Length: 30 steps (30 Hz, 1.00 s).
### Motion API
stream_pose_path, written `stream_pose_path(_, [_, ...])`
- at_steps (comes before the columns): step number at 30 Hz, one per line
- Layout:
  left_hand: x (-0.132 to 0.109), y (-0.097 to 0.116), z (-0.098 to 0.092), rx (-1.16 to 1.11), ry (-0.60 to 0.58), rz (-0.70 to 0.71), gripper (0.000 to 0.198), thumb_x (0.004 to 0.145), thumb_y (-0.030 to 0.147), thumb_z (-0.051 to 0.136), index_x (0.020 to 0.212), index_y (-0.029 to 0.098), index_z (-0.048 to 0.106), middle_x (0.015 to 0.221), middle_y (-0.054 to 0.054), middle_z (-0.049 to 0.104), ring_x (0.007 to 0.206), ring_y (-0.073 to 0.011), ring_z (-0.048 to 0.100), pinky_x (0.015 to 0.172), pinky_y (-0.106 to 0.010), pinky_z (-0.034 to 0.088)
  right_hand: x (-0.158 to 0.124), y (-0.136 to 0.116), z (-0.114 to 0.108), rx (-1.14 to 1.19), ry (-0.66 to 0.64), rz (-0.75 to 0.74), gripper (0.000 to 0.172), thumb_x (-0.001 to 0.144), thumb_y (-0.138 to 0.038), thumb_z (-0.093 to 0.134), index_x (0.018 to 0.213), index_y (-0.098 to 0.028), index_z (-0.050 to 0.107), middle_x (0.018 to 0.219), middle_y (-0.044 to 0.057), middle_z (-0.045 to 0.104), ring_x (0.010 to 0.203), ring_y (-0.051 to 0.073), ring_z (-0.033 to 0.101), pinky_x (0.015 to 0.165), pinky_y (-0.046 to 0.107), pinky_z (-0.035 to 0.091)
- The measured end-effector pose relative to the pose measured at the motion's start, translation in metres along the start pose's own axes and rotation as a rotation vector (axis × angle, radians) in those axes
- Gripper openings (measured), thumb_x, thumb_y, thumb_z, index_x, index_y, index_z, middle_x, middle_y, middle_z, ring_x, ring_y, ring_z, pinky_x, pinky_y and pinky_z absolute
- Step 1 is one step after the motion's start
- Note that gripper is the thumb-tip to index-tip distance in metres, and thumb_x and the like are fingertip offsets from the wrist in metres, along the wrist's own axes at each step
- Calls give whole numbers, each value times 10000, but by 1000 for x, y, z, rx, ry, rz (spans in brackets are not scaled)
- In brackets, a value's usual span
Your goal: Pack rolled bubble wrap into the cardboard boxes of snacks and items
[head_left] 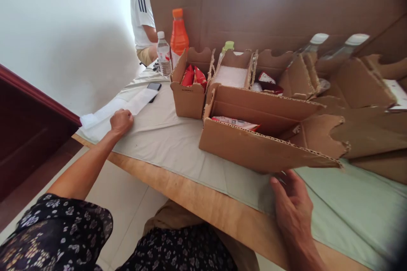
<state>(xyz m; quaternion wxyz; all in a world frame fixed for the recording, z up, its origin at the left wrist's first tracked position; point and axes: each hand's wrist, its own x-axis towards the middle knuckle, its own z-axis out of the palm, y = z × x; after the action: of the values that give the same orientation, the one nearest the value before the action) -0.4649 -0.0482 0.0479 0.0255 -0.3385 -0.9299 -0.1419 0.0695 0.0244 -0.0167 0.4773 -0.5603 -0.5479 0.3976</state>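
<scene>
My left hand [121, 122] is closed in a fist over a white, thin, see-through strip [140, 100] lying on the cloth. Whether the fingers grip the strip is hidden. One end of the strip lies over a dark phone [154, 89]. My right hand [294, 203] is palm inward at the lower edge of a long cardboard box [254, 146], thumb apart from the fingers. Some fingertips are hidden by the box's edge, so contact is unclear. Inside this box lies a red and white packet [235, 123].
Behind stand more cardboard boxes [190, 103], one holding red packets [193, 77]. An orange bottle [179, 36], a clear bottle [163, 57] and other bottles stand at the back. A large cardboard panel [254, 4] rises behind. Beyond its left edge sits a person [143, 17]. The wooden table edge [178, 182] runs in front.
</scene>
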Motion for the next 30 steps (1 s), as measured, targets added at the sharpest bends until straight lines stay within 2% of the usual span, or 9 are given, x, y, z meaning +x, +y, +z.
stream_pose_path(4, [-25,4,-23,-13,56,76,294,795,247,514,928,145,754,1170,-206,741,1201,-398,659,1013,-492,514,4,3,-5,-17,-29,-42,583,817,-571,712,1272,-212,650,1336,141,681,1223,310,647,1113,559,463])
stream_pose_path(7, [-73,1,-48,-73,41,185,297,814,292,497,935,181,744,1149,-133,785,1146,-323,706,962,-405,558,-2,-4,-8,-83,16,-100,481,855,-566,679,1169,-202,704,1352,138,685,1286,324,623,1160,573,426])
stream_pose_path(10, [-132,-1,-71,-226,-71,340,256,838,377,531,890,229,733,1068,-59,819,966,-266,756,582,-268,558,-21,-22,-8,-171,11,-173,391,932,-519,628,1150,-208,724,1370,138,684,1276,326,636,1128,569,460])
stream_pose_path(13, [-178,8,-87,-389,-118,547,174,873,370,594,880,256,725,1037,-39,826,865,-249,768,418,-230,466,-47,-46,-8,-261,-2,-388,291,941,-439,655,1124,-225,727,1437,134,630,1285,340,626,1103,572,483])
stream_pose_path(18, [-209,43,-94,-447,-106,890,128,901,210,614,934,276,719,963,-22,824,837,-227,777,707,-324,619,-81,-86,-17,-384,-25,-689,489,937,-353,692,1410,-300,582,1525,144,524,1325,364,584,1112,616,466])
stream_pose_path(21, [-220,67,-89,-434,-151,1065,160,894,137,595,961,241,696,958,-44,814,852,-227,769,773,-359,617,-96,-102,-13,-438,-287,-890,765,922,-439,722,1582,-267,377,1545,174,513,1417,386,503,1119,612,456])
stream_pose_path(24, [-233,88,-84,-434,-164,1151,169,886,93,572,945,214,674,963,-62,805,853,-226,759,792,-378,607,-107,-99,6,-516,-500,-980,793,935,-482,687,1570,-129,369,1546,234,513,1418,389,502,1111,600,460])
stream_pose_path(27, [-242,100,-79,-455,-159,1208,180,886,67,560,931,205,666,940,-58,799,832,-215,749,779,-372,596,-104,-83,23,-546,-416,-949,525,962,-203,571,1472,-118,483,1429,200,633,1300,332,604,1041,533,498])
stream_pose_path(30, [-246,98,-69,-388,-108,1266,226,889,60,562,1031,201,667,1031,-73,796,915,-241,747,844,-413,582,-90,-72,18,-474,-273,-952,477,905,1,463,1321,-189,595,1211,100,752,1113,248,689,978,449,505])
